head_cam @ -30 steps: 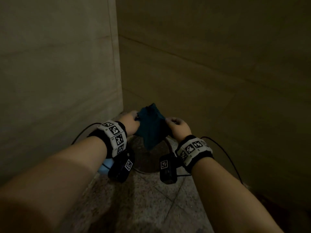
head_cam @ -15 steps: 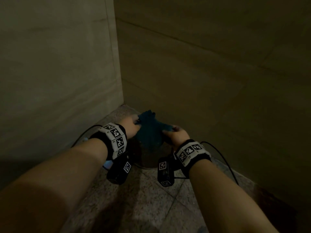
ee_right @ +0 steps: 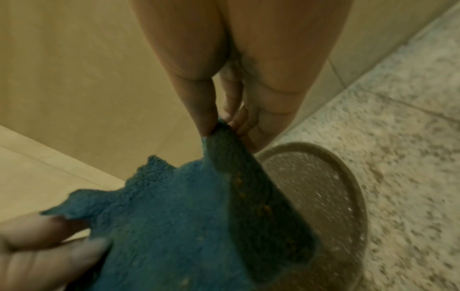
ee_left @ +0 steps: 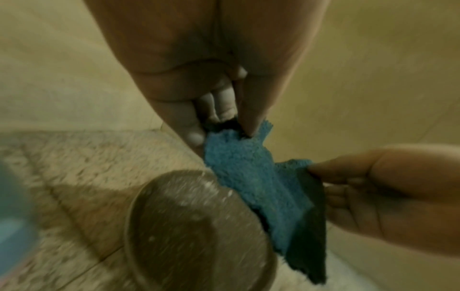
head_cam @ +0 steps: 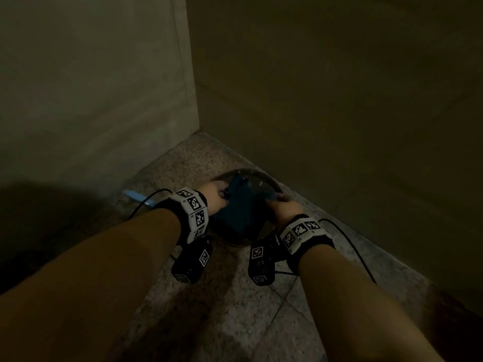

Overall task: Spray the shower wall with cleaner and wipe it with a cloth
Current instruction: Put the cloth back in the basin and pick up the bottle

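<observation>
A blue fuzzy cloth [head_cam: 241, 210] [ee_left: 259, 189] [ee_right: 179, 216] hangs between my two hands, low in the corner of the shower. My left hand [head_cam: 213, 201] [ee_left: 219, 126] pinches its left top corner between thumb and fingers. My right hand [head_cam: 281, 206] [ee_right: 219, 122] pinches the opposite corner. The cloth dangles over a clear round bowl [head_cam: 266, 184] [ee_left: 189, 226] [ee_right: 343, 196] standing on the speckled floor. The beige tiled shower walls [head_cam: 326, 87] meet just behind. No spray bottle can be made out for sure.
A light blue object [head_cam: 136, 196] [ee_left: 10, 226] lies on the floor to the left of the bowl, next to the left wall [head_cam: 91, 87]. The speckled stone floor [head_cam: 235, 309] stretches toward me. Cables trail from both wrists.
Both hands have gone down with the cloth from above the floor to just over the bowl. The view has tilted further down.
</observation>
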Demonstrator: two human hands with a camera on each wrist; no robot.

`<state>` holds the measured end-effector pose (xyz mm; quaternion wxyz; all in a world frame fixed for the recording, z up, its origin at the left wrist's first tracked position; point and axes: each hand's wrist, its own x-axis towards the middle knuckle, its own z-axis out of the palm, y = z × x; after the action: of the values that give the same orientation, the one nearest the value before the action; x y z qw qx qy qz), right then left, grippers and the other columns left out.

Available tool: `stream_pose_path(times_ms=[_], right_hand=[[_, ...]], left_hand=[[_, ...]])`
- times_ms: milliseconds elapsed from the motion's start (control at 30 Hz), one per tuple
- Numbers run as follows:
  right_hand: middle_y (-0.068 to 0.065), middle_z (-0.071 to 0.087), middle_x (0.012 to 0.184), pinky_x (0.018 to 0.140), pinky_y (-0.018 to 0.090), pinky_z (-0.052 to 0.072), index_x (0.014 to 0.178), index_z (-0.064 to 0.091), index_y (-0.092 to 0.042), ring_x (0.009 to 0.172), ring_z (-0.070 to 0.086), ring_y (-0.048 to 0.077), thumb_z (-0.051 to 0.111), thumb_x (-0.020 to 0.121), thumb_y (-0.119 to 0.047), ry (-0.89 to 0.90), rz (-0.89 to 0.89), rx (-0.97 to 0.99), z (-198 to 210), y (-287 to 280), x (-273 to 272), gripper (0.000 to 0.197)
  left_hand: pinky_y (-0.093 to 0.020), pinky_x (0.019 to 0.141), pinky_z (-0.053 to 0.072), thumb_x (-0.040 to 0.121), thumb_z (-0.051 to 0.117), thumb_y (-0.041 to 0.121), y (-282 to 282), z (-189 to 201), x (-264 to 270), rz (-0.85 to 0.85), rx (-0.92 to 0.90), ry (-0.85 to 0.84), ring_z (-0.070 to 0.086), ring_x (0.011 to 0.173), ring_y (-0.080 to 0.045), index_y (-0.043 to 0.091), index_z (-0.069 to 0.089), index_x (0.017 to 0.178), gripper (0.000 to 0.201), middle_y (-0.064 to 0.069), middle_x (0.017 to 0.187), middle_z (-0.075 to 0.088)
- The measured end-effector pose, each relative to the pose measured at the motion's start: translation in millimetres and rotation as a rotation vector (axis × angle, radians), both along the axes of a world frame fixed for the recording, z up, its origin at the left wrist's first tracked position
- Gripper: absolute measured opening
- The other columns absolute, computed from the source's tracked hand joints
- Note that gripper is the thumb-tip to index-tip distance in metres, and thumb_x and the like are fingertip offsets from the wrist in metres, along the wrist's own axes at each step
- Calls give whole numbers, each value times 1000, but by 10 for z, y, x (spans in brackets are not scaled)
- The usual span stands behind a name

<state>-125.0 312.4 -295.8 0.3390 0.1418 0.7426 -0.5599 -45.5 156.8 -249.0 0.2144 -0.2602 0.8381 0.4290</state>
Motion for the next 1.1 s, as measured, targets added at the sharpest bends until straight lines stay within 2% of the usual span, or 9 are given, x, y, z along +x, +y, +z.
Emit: stream_pose_path(times_ms=[200, 367, 467, 600, 700, 800, 900, 1033, 1100], right_hand=[[15, 58, 126, 94, 41, 48, 127, 53, -4, 114, 56, 34, 48, 95, -8, -111, -86, -122, -480, 7, -159, 32], [5, 57, 83, 88, 40, 48, 102, 58, -11, 87, 56, 24, 48, 96, -11, -169, -167, -211, -872, 92, -283, 12], [4, 55, 78, 75, 35, 45, 88, 55, -15, 72, 54, 18, 48, 96, -11, -206, -194, -233, -970, 106, -305, 11], [3, 57, 93, 93, 37, 42, 109, 53, -12, 93, 54, 19, 45, 97, -10, -193, -183, -247, -1014, 113, -292, 15], [2, 56, 93, 93, 34, 41, 126, 48, -8, 93, 53, 19, 43, 98, -9, -189, -190, -239, -1067, 111, -290, 29], [1, 54, 83, 83, 32, 45, 102, 54, -12, 76, 53, 13, 43, 98, -9, -193, -203, -218, -1163, 107, -306, 13], [0, 55, 81, 72, 28, 46, 81, 53, -19, 74, 53, 13, 45, 97, -9, -184, -184, -190, -1223, 92, -290, 21], [5, 57, 99, 97, 39, 43, 109, 57, -13, 97, 52, 22, 45, 97, -11, -159, -112, -119, -1237, 112, -254, 17], [12, 55, 111, 99, 39, 42, 108, 57, -15, 104, 52, 26, 44, 97, -12, -166, -105, -111, -1227, 135, -256, 17]], left_hand=[[-24, 94, 38, 95, 48, 1, -35, -586, -148, 15, -13, -43, 51, 105, -24, 7, 36, 144, 51, -7, 104, 51], [-29, 108, 33, 95, 48, 9, 114, -917, -268, -57, -123, -53, 45, 131, -25, 12, 39, 143, 49, -9, 143, 47], [-29, 107, 32, 95, 46, 11, 162, -1021, -309, -125, -249, -51, 44, 132, -24, 14, 43, 140, 45, -9, 142, 48], [-28, 105, 34, 95, 47, 11, 170, -1147, -359, -135, -260, -77, 47, 130, -25, 12, 46, 138, 44, -11, 140, 51], [-29, 107, 33, 94, 47, 9, 158, -1209, -401, -129, -249, -81, 46, 131, -26, 11, 44, 139, 45, -12, 141, 49], [-29, 108, 33, 95, 46, 7, 151, -1299, -427, -133, -240, -91, 45, 131, -26, 11, 44, 139, 45, -12, 142, 49], [-28, 107, 33, 95, 46, 7, 161, -1381, -434, -147, -232, -100, 45, 131, -24, 13, 44, 139, 45, -11, 142, 49], [-29, 107, 34, 95, 45, 7, 168, -1450, -404, -155, -229, -106, 46, 130, -25, 13, 45, 139, 45, -11, 141, 49], [-28, 106, 34, 95, 45, 7, 153, -1462, -382, -146, -235, -110, 46, 131, -24, 13, 44, 140, 45, -11, 141, 49]])
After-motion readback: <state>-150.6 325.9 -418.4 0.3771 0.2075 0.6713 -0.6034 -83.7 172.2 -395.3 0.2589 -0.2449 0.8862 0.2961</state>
